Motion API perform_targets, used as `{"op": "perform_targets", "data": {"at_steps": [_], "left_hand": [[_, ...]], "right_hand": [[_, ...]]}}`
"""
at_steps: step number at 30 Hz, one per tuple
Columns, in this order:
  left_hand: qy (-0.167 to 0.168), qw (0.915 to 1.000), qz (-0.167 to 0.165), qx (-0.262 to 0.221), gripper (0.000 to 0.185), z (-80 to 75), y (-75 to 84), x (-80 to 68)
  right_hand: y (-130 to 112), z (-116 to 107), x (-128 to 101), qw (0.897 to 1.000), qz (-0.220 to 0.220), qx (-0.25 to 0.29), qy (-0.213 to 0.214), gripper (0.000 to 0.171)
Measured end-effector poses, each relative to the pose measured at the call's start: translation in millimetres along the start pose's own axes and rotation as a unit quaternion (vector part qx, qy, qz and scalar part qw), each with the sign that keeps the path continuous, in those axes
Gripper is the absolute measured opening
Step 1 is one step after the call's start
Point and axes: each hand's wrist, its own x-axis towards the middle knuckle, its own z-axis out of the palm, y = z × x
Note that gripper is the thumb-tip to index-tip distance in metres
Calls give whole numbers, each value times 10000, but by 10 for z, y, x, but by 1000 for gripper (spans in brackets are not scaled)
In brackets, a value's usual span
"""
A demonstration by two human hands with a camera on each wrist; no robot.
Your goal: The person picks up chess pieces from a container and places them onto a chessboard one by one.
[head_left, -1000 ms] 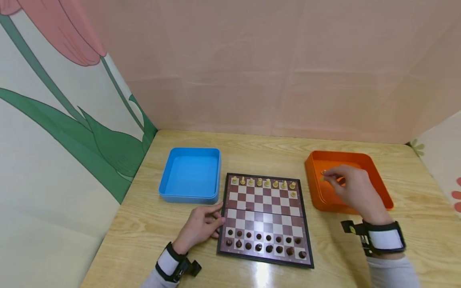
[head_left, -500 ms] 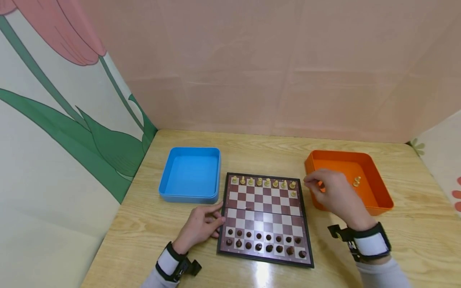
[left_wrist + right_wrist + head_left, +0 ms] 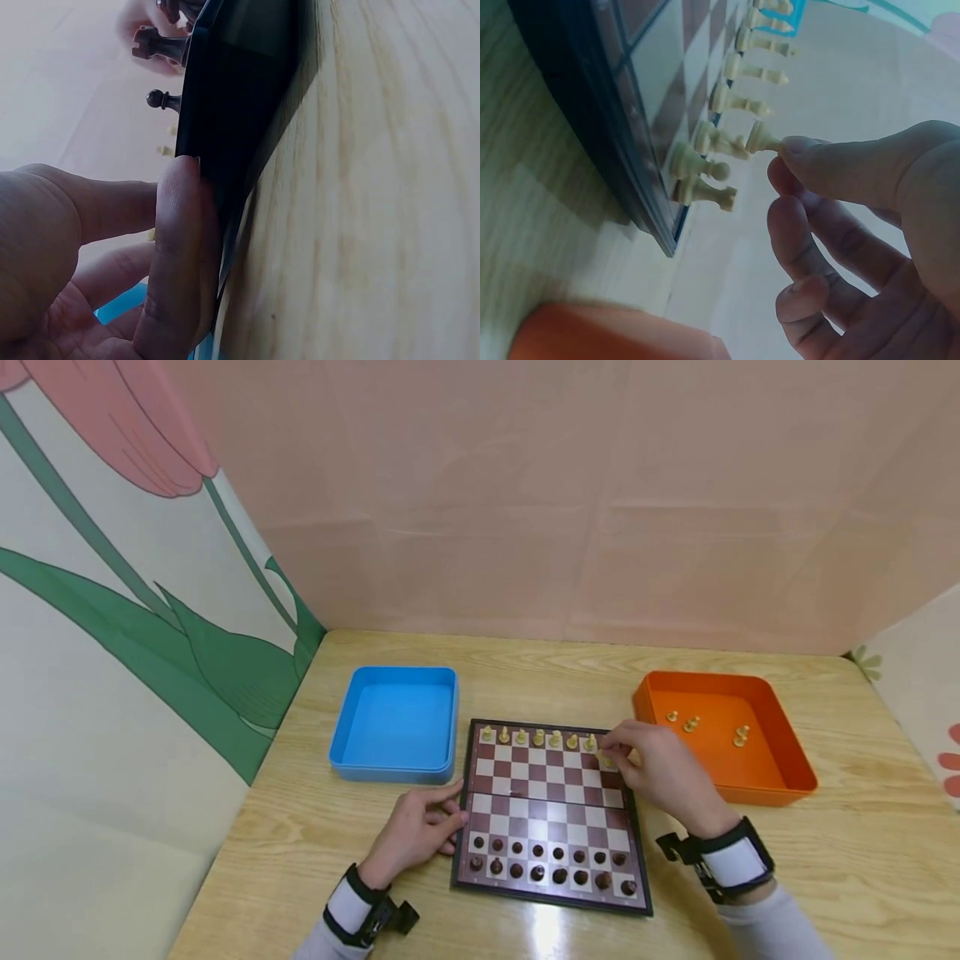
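Observation:
My right hand (image 3: 663, 772) is over the far right corner of a chessboard (image 3: 551, 793). Thumb and forefinger pinch a cream pawn (image 3: 760, 138) by its top, its base turned toward the board; the other fingers curl loosely. Beside it, a cream pawn (image 3: 697, 166) stands in front of a rook (image 3: 705, 193) at the end of the cream back row. My left hand (image 3: 416, 825) rests against the board's left edge, and in the left wrist view its fingers (image 3: 176, 255) lie along the dark side wall. Two rows of dark pieces (image 3: 537, 874) stand on the near side.
An orange box (image 3: 787, 760) on the right holds several cream pieces (image 3: 741, 735). To the board's left stands a blue box (image 3: 393, 727) with nothing visible in it. A small dark red piece or mark (image 3: 516, 792) lies near the board's middle fold.
My right hand has moved left from the orange box to the board's far right corner, carrying the cream pawn. My left hand has stayed at the board's edge.

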Motion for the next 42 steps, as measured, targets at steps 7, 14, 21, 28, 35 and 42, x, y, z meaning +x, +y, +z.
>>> {"op": "perform_targets", "data": {"at_steps": [7, 14, 21, 28, 35, 42], "left_hand": [[11, 10000, 35, 73, 57, -14, 1, 29], [-38, 9999, -87, 55, 57, -3, -20, 17], [-74, 10000, -63, 13, 58, -5, -29, 6], [-77, 10000, -52, -5, 58, -4, -31, 14], [-84, 9999, -56, -24, 57, -2, -62, 17], [-86, 10000, -3, -25, 57, 2, -54, 18]], "right_hand": [[-9, 61, 41, 10000, -56, 82, -5, 14], [-12, 138, 24, 9999, 32, -12, -127, 13], [8, 188, 20, 9996, 157, -22, -229, 13], [3, 205, 19, 9994, 221, -4, -262, 15], [-2, 227, 10, 9997, 138, -4, -208, 16], [4, 226, 25, 9996, 150, -7, -246, 17]]}}
